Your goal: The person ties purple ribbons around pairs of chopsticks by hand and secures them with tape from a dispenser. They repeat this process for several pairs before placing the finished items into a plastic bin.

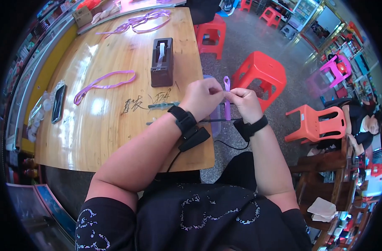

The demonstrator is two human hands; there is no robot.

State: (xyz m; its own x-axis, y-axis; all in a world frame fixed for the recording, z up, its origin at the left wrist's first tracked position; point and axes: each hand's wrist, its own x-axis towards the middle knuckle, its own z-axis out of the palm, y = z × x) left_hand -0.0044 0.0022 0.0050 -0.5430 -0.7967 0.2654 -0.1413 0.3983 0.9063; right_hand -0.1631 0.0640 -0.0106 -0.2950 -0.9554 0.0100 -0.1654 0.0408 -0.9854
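My left hand (202, 98) and my right hand (246, 103) meet just past the table's right edge. Both pinch a narrow purple ribbon (228, 112) between thumb and fingertips. A small loop of it stands up above the fingers, and a flat tail hangs below. The exact pinch point is partly hidden by the fingertips. Under my left wrist lies a thin dark rod (159, 106) with some clear wrap on it. A second dark rod (218, 121) sticks out beyond the table edge, below the hands.
On the wooden table (111, 142) are a black tape dispenser (162, 69), purple ribbon strips (105, 77), a phone (58, 103) and dark handwriting. Behind my hands is a translucent tub (216, 126). Red stools (264, 69) stand to the right; another person (360, 125) sits near an orange chair (320, 121).
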